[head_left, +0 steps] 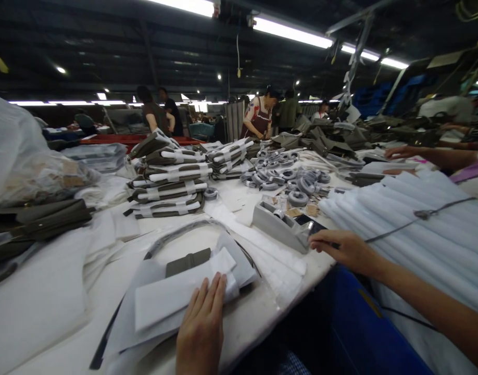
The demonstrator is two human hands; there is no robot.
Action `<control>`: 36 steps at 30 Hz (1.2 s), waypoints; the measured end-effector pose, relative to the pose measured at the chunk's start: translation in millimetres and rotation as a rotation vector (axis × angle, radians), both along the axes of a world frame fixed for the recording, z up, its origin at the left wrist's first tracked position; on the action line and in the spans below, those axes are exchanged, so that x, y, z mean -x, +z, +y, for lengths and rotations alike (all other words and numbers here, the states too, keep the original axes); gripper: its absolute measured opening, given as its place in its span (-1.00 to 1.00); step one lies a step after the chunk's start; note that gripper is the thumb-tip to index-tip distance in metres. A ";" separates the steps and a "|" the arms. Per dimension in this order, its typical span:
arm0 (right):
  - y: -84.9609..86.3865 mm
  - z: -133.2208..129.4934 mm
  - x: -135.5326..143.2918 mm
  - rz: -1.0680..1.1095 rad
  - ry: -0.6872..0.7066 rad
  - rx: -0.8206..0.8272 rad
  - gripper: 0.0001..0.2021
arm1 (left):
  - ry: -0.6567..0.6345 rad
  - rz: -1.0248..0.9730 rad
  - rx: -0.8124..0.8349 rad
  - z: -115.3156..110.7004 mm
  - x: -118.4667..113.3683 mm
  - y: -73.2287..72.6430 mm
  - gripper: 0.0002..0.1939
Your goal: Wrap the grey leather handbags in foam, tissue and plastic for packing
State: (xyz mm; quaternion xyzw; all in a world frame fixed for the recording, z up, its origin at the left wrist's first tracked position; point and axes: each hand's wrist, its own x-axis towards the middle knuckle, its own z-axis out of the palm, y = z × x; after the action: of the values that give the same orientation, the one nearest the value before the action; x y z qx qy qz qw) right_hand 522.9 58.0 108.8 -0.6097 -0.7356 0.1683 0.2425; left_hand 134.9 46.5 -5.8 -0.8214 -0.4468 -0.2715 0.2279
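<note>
My left hand lies flat, fingers stretched, on a folded sheet of white foam. Beneath the foam are thin white paper and a dark olive bag, mostly covered. A wrapped strap or handle arches out behind it. On the right, my right hand pinches at the front end of a grey tape dispenser, where a shiny bit of clear tape shows at the fingertips. A dark flat object, perhaps a phone, lies partly behind that hand.
Stacks of foam-wrapped olive bags stand behind. Grey wrapped coils lie beyond the dispenser. White foam sheets, tied with a cord, rise at right above a blue bin. Another person's arm reaches in at far right; several people work farther back.
</note>
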 end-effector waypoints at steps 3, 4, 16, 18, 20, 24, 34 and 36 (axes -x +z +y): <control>26.6 4.2 52.2 -0.070 0.270 -0.013 -0.74 | 0.014 -0.005 0.037 -3.5 -2.8 3.3 -0.35; 33.4 8.8 70.5 -0.079 0.375 -0.006 -0.75 | 0.022 -0.006 0.056 -4.6 -3.8 4.3 -0.38; 22.3 126.4 219.3 -0.612 0.919 0.209 -0.87 | 0.064 -0.091 0.070 -4.7 -10.4 -3.0 -0.43; 20.0 135.5 233.9 -0.734 0.948 0.211 -0.86 | 0.068 -0.112 0.075 -4.6 -11.0 -3.2 -0.46; 19.2 140.1 247.6 -0.823 0.967 0.203 -0.86 | 0.060 -0.129 0.070 -4.7 -11.0 -2.3 -0.49; 18.1 144.6 270.7 -0.952 1.011 0.216 -0.90 | 0.039 -0.176 0.071 -4.6 -10.5 -1.9 -0.52; 12.9 158.2 296.9 -1.101 1.120 0.272 -0.93 | 0.056 -0.204 0.042 -2.9 -12.6 -6.6 -0.61; 15.0 158.2 295.7 -1.107 1.125 0.244 -0.91 | 0.062 -0.207 0.041 -3.2 -13.0 -6.3 -0.61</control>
State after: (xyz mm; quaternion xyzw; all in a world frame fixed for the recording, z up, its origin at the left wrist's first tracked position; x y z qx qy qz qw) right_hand 227.2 216.2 123.9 -0.1646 -0.9228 0.0175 -0.3479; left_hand 148.0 43.2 -12.1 -0.7794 -0.4984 -0.3384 0.1720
